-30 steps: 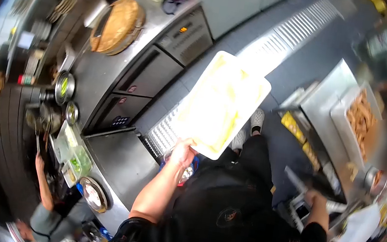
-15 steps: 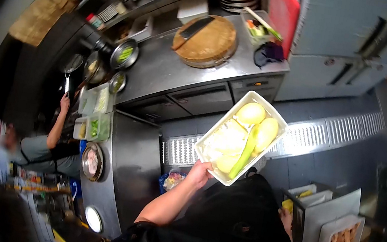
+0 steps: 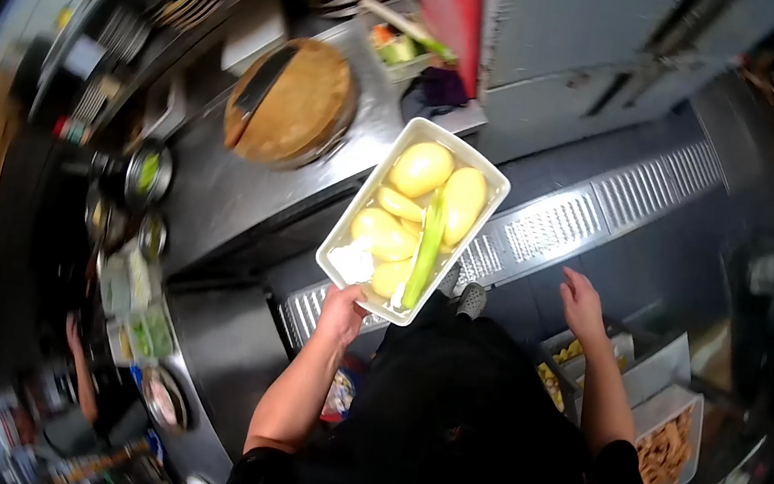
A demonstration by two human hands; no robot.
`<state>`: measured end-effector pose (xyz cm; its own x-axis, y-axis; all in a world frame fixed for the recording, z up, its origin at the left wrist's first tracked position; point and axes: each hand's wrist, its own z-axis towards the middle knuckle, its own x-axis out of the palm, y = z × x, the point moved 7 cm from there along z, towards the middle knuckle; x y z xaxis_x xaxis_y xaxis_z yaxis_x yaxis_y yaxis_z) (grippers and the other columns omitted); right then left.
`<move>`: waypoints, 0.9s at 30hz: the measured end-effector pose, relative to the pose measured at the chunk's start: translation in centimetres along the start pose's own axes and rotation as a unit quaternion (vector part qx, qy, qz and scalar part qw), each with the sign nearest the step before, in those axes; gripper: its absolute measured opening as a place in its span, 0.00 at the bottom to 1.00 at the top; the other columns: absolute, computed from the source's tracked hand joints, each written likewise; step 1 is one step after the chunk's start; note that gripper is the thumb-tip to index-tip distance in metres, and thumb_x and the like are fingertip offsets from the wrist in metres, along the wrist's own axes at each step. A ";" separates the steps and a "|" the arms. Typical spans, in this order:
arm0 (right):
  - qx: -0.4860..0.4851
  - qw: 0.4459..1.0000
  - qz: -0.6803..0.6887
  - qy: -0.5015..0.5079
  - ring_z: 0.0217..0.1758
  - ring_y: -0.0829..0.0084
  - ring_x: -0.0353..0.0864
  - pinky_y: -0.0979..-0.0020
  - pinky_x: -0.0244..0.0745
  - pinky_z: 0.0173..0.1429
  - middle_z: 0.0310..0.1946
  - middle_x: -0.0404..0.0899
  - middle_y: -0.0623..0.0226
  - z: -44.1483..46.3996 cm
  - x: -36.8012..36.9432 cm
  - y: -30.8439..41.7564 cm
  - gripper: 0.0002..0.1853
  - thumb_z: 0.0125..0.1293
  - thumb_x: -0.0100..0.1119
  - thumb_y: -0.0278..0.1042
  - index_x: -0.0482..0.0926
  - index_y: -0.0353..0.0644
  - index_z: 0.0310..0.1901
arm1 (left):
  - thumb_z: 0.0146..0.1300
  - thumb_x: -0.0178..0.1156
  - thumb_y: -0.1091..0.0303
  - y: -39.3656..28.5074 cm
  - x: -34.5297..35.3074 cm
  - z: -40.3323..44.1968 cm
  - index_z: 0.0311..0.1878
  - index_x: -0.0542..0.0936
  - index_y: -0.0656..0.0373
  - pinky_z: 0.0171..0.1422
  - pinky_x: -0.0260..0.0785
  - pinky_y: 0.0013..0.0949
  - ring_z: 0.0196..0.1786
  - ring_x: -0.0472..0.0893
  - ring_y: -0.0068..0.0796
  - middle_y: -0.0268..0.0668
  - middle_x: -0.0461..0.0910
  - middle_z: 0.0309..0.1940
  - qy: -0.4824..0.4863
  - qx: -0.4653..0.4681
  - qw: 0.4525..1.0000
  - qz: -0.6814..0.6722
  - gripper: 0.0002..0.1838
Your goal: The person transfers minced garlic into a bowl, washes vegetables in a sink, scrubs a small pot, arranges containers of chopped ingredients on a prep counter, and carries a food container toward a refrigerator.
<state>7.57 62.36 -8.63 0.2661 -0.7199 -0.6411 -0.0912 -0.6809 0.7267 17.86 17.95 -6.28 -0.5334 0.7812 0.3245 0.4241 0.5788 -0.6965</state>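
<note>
A white rectangular container point(image 3: 334, 247) is held out in front of me by my left hand point(image 3: 342, 314), which grips its near end. Several peeled potatoes point(image 3: 461, 207) lie in it, seemingly in water, with a long green vegetable piece point(image 3: 426, 253) on top. Glare covers part of the lower left of the contents. Apart from the container, my right hand point(image 3: 582, 303) hangs over the floor on the right. Its fingers are partly spread and it holds nothing.
On the steel counter point(image 3: 223, 191) a cleaver point(image 3: 261, 90) rests on a round chopping block point(image 3: 310, 118). A metal floor grate point(image 3: 551, 230) crosses the floor. At right is a tub of brown food pieces point(image 3: 666, 450). Another person's arm point(image 3: 83, 374) shows at lower left.
My right hand has come up and forward from beside the open drawer at right. The view has turned, and the container appears further left; its contents show more clearly.
</note>
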 end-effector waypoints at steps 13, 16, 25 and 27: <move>0.215 0.967 -0.026 -0.135 0.68 0.48 0.73 0.58 0.70 0.71 0.65 0.73 0.49 -8.7 -2.3 -10.3 0.24 0.69 0.59 0.37 0.75 0.39 0.64 | 0.50 0.54 0.77 1.8 24.0 16.1 0.60 0.73 0.69 0.42 0.79 0.41 0.46 0.84 0.44 0.46 0.81 0.50 0.239 -0.115 0.952 0.151 0.29; 0.278 0.943 0.012 -0.183 0.67 0.48 0.73 0.57 0.70 0.71 0.65 0.73 0.48 -10.9 -4.5 -14.3 0.24 0.67 0.60 0.36 0.75 0.38 0.64 | 0.50 0.54 0.77 4.6 32.0 17.8 0.60 0.73 0.70 0.42 0.79 0.42 0.46 0.84 0.45 0.45 0.81 0.50 0.292 -0.153 0.928 0.174 0.29; 0.354 0.894 0.045 -0.270 0.67 0.47 0.73 0.58 0.71 0.70 0.65 0.73 0.47 -9.1 -20.3 -29.3 0.22 0.67 0.59 0.32 0.77 0.37 0.62 | 0.47 0.54 0.77 13.2 57.9 20.4 0.70 0.66 0.68 0.69 0.71 0.55 0.66 0.75 0.52 0.48 0.73 0.65 0.328 -0.205 0.904 0.181 0.40; 0.340 0.896 0.044 -0.282 0.68 0.48 0.73 0.58 0.70 0.72 0.66 0.72 0.47 -6.5 -27.2 -31.8 0.22 0.67 0.59 0.32 0.77 0.37 0.62 | 0.47 0.53 0.77 15.0 65.0 20.1 0.71 0.65 0.68 0.69 0.71 0.56 0.66 0.75 0.53 0.49 0.73 0.66 0.350 -0.217 0.898 0.152 0.40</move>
<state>9.49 104.47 -12.68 -0.2806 -0.5984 -0.7504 -0.7031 -0.4041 0.5852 -25.19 72.69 -8.51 0.1818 0.7857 0.5913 0.7992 0.2323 -0.5544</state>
